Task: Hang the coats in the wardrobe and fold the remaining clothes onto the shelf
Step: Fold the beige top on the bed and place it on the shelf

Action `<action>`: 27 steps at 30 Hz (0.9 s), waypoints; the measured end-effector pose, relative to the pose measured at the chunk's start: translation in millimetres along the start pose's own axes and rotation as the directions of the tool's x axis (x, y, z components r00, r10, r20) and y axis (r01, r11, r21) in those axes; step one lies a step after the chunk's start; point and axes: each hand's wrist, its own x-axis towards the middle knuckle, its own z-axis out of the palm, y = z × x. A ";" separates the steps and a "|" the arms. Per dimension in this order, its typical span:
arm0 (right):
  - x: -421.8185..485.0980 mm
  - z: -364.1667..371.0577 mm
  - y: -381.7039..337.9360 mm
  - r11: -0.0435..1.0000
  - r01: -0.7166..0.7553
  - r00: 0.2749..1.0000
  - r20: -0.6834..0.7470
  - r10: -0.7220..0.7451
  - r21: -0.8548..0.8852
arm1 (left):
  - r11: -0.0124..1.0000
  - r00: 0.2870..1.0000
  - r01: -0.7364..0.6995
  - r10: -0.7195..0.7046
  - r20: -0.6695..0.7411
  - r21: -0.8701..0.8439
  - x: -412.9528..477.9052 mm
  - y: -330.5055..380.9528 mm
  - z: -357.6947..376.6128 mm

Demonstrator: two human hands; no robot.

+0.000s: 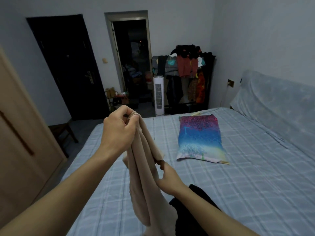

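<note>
Above the bed (238, 176), a beige garment (144, 167) is pinched at top by the left hand (119, 132) and at its edge by the right hand (167, 178).

Two bare hands: one left hand (119, 132) at centre and one right hand (168, 179) toward 6 o'clock. Three loose fabric pieces: one beige soft cloth garment (146, 176), one crumpled black garment (187, 222) at 6 o'clock, and one folded pink-blue-yellow printed cloth (200, 138) at 3 o'clock. One bed with a pale blue checked sheet (255, 167). At 12 to 1 o'clock, one white tower fan (158, 96) and one dark clothes rack (211, 82), its heaped clothes uncountable. At 11 o'clock, one dark closed door (71, 68) and one open doorway (131, 65). At 9 o'clock, one tan wooden wardrobe door (22, 133) and one dark wooden stool (63, 132).
</note>
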 end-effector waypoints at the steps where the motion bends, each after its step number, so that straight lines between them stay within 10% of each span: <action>1: 3.5 3.6 -2.8 1.000 0.000 1.000 0.014 0.000 0.014 | 1.000 1.000 0.003 -0.003 -0.009 0.003 -0.4 -2.2 -2.7; 17: 22.7 -9.0 -17.5 0.955 0.257 0.903 -0.317 -0.292 -0.148 | 0.923 0.946 0.263 -0.190 -0.262 0.280 4.9 -86.7 -72.2; 25: 17.5 -55.9 -54.1 0.837 0.449 0.725 -0.420 -0.546 -0.312 | 0.644 0.937 0.112 -0.322 0.135 0.757 8.3 -91.6 -52.8; 27: 14.3 -61.5 -60.8 0.808 0.494 0.704 -0.398 -0.588 -0.321 | 0.702 0.929 0.016 -0.274 0.249 0.712 8.1 -86.4 -39.5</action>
